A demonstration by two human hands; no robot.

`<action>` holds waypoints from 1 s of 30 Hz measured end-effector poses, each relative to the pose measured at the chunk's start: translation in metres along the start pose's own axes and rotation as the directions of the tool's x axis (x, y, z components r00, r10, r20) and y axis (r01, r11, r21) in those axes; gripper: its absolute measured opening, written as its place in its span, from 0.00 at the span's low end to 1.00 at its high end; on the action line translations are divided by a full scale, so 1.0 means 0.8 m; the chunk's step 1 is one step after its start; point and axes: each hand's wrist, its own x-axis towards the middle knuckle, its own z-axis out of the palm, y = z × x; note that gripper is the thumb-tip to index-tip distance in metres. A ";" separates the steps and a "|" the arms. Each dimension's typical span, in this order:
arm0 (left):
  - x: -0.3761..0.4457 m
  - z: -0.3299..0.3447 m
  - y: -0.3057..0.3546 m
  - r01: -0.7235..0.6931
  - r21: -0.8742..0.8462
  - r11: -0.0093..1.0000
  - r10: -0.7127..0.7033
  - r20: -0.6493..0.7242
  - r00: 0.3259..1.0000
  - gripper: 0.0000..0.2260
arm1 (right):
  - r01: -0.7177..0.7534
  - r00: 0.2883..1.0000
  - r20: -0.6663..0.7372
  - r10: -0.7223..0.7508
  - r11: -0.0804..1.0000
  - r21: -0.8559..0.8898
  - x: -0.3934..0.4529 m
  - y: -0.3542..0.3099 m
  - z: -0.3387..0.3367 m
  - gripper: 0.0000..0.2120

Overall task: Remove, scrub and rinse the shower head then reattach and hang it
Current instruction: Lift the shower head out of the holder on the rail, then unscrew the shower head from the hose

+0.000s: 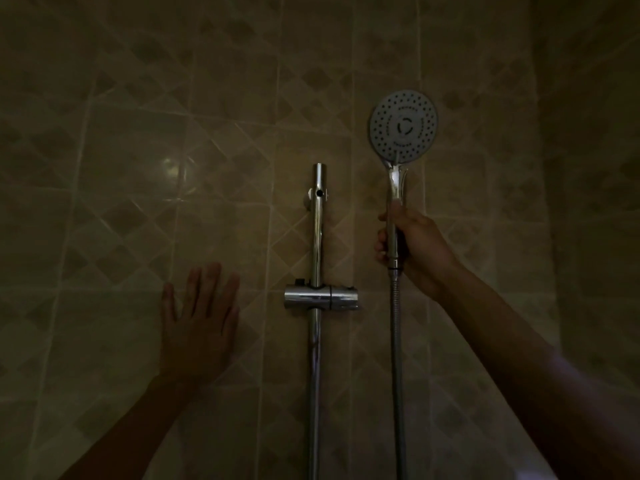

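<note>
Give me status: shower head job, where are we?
Done: shower head is out of the holder on the slide rail. In hand: right hand grips its handle, hose attached; left hand is flat against the tiled wall. Left: whether it's scrubbed or rinsed can't be told; hanging it remains.

Dim light; beige diamond-patterned tile wall (138, 168) catching a glare spot left of chrome slide rail (317, 237); side wall meeting it at right.
</note>
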 end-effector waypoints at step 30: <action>-0.358 -0.269 0.272 0.903 -0.353 -0.246 0.138 0.909 0.393 0.10 | -0.546 0.823 -0.052 0.566 0.812 0.204 -0.411 0.130 -0.041 0.11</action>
